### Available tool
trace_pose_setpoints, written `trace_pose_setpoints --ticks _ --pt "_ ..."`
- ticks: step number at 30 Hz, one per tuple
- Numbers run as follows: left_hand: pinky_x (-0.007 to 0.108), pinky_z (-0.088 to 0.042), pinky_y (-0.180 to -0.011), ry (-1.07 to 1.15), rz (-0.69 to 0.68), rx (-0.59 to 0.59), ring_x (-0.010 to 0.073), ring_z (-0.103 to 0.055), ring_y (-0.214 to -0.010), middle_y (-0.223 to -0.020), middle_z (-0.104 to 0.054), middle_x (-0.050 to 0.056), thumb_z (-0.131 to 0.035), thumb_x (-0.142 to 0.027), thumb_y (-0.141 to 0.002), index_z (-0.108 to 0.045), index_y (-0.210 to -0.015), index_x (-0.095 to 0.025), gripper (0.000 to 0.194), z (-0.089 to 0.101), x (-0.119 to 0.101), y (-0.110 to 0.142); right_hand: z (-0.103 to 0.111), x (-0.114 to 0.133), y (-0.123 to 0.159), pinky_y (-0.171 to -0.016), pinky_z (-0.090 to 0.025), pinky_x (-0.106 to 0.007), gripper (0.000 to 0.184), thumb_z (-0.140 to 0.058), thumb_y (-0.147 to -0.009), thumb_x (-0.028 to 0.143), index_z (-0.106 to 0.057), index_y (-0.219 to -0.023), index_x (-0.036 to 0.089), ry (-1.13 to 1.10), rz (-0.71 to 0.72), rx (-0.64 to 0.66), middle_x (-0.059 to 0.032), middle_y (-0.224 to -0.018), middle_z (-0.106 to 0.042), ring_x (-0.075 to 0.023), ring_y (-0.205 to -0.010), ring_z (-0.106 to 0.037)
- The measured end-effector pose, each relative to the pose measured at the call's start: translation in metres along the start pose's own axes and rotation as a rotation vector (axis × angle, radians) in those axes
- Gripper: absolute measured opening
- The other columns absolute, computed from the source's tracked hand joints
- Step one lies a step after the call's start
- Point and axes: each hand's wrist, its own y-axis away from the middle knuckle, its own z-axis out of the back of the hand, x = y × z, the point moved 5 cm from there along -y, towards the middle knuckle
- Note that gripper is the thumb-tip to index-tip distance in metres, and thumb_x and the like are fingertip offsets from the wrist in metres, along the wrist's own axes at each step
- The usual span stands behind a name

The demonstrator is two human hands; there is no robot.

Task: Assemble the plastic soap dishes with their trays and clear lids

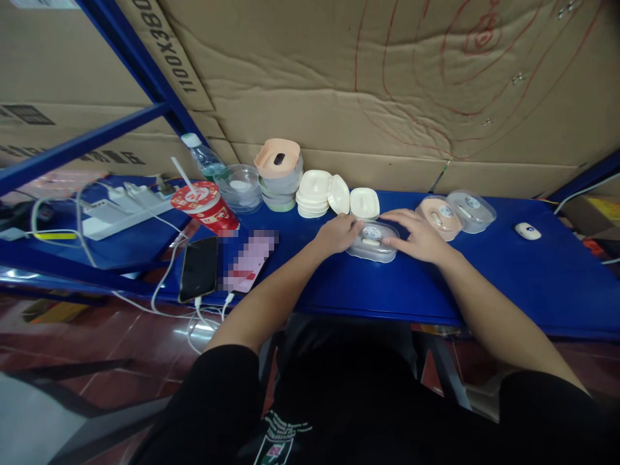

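A clear plastic container (372, 252) with a round label on its lid lies on the blue table in front of me. My left hand (340, 233) grips its left side, with the fingers curled and the thumb at the lid's edge. On the right side my right hand (417, 236) is spread, thumb and fingers apart near the lid's rim; firm contact is hard to make out. Just behind stand a single cream lid (365, 203), a tilted cream lid (338, 195) and a stack of cream lids (314, 187).
To the right lie a peach-lidded container (440, 219), a clear-lidded one (472, 212) and a small white device (527, 231). Leftward are stacked containers (279, 174), clear bowls (238, 187), a red cup (209, 210), a bottle (206, 158), two phones (199, 268) with cables and a power strip (130, 210).
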Motion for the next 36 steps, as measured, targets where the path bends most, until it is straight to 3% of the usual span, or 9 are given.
trace_pose_setpoints --ticks 3,8,12,19,24,26,28,33,36 --pt "0.043 -0.052 -0.109 0.005 -0.009 -0.006 0.0275 -0.070 -0.118 -0.116 -0.076 0.014 -0.039 -0.047 -0.111 -0.074 -0.112 -0.017 0.046 -0.003 0.001 -0.001 -0.009 0.009 0.003 -0.120 -0.045 -0.056 0.052 -0.072 -0.094 0.055 -0.071 -0.141 0.034 -0.049 0.168 0.134 -0.0069 -0.154 -0.065 -0.0356 -0.142 -0.058" --pt "0.043 -0.052 -0.106 0.043 -0.011 -0.010 0.0275 -0.071 -0.114 -0.115 -0.077 0.014 -0.037 -0.054 -0.111 -0.077 -0.109 -0.018 0.054 -0.003 0.000 -0.001 -0.005 0.004 0.003 -0.119 -0.046 -0.055 0.054 -0.079 -0.087 0.056 -0.075 -0.134 0.030 -0.047 0.141 0.141 -0.0098 -0.150 -0.067 -0.0360 -0.138 -0.061" --pt "0.042 -0.053 -0.105 0.079 0.000 -0.098 0.0281 -0.071 -0.116 -0.120 -0.079 0.012 -0.041 -0.059 -0.109 -0.078 -0.113 -0.020 0.053 0.012 0.003 -0.002 0.011 -0.006 0.004 -0.112 -0.050 -0.056 0.054 -0.073 -0.090 0.058 -0.072 -0.132 0.024 0.098 0.050 0.128 -0.0144 -0.140 -0.071 -0.0383 -0.129 -0.066" --pt "0.041 -0.054 -0.097 0.060 0.074 -0.341 0.0289 -0.073 -0.109 -0.112 -0.081 0.010 -0.060 -0.049 -0.104 -0.075 -0.124 -0.020 0.038 0.050 0.020 0.000 0.030 -0.041 0.007 -0.110 -0.042 -0.069 0.062 -0.064 -0.089 0.067 -0.073 -0.123 0.016 0.457 -0.324 -0.014 -0.0250 -0.131 -0.071 -0.0512 -0.129 -0.061" --pt "0.042 -0.053 -0.100 0.039 0.152 -0.538 0.0292 -0.073 -0.109 -0.111 -0.080 0.008 -0.061 -0.042 -0.104 -0.067 -0.141 -0.021 0.043 0.078 0.036 0.007 0.029 -0.045 0.007 -0.115 -0.034 -0.074 0.057 -0.056 -0.097 0.050 -0.066 -0.137 0.011 0.538 -0.316 -0.219 -0.0275 -0.141 -0.067 -0.0518 -0.137 -0.054" --pt "0.042 -0.052 -0.102 0.024 0.183 -0.589 0.0301 -0.073 -0.111 -0.109 -0.080 0.008 -0.061 -0.042 -0.104 -0.065 -0.143 -0.022 0.044 0.087 0.042 0.009 0.023 -0.039 0.004 -0.120 -0.027 -0.076 0.057 -0.054 -0.098 0.039 -0.059 -0.149 0.013 0.532 -0.239 -0.272 -0.0252 -0.151 -0.062 -0.0513 -0.145 -0.047" --pt "0.042 -0.051 -0.104 0.018 0.211 -0.622 0.0308 -0.072 -0.113 -0.109 -0.080 0.007 -0.061 -0.042 -0.103 -0.061 -0.146 -0.023 0.046 0.094 0.047 0.011 0.007 -0.029 -0.002 -0.124 -0.022 -0.077 0.061 -0.052 -0.099 0.034 -0.053 -0.157 0.015 0.505 -0.159 -0.242 -0.0226 -0.159 -0.057 -0.0497 -0.153 -0.040" --pt "0.044 -0.050 -0.105 0.045 0.246 -0.688 0.0305 -0.071 -0.115 -0.103 -0.079 0.005 -0.062 -0.045 -0.103 -0.045 -0.159 -0.022 0.062 0.105 0.057 0.015 -0.047 -0.002 -0.024 -0.132 -0.016 -0.070 0.065 -0.044 -0.106 0.042 -0.043 -0.166 0.015 0.439 0.068 0.031 -0.0164 -0.176 -0.039 -0.0440 -0.165 -0.025" --pt "0.047 -0.052 -0.105 0.064 0.262 -0.710 0.0332 -0.072 -0.117 -0.102 -0.078 0.006 -0.063 -0.053 -0.102 -0.037 -0.164 -0.023 0.074 0.109 0.065 0.015 -0.056 -0.002 -0.028 -0.131 -0.015 -0.072 0.068 -0.041 -0.109 0.046 -0.039 -0.167 0.012 0.404 0.088 0.097 -0.0190 -0.175 -0.040 -0.0457 -0.164 -0.028"
